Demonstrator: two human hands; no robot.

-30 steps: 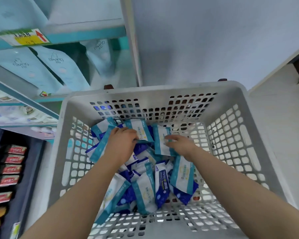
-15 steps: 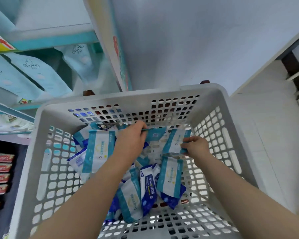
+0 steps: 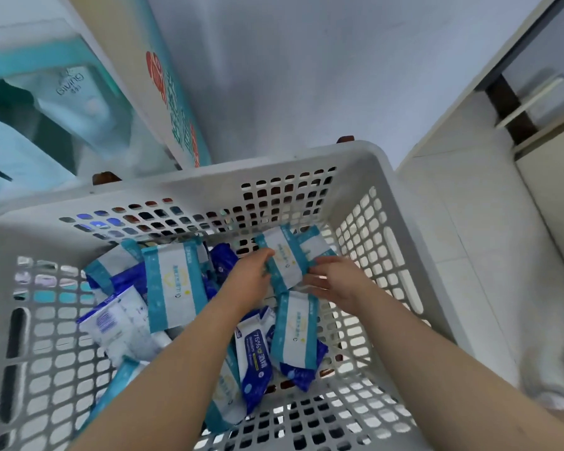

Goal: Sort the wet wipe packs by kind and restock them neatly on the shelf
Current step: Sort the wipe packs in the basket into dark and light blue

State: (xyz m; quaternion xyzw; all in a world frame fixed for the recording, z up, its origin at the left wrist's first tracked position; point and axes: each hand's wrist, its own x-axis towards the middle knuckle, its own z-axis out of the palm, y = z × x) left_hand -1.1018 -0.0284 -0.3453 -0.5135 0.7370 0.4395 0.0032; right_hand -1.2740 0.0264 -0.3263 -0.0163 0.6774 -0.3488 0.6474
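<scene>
Grey floor (image 3: 274, 76) lies open beyond the white basket (image 3: 274, 170), and the shelf (image 3: 20, 66) crowds its left edge. Near the far right corner inside, the left hand (image 3: 248, 281) and right hand (image 3: 336, 284) each keep a closed grip on one teal wipe pack (image 3: 290, 258). The other packs (image 3: 173, 288) are heaped left, and bare mesh lines the right wall.

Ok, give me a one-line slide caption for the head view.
Left hand and right hand grip a teal-and-white wipe pack above mixed loose packs in a white perforated basket.
</scene>
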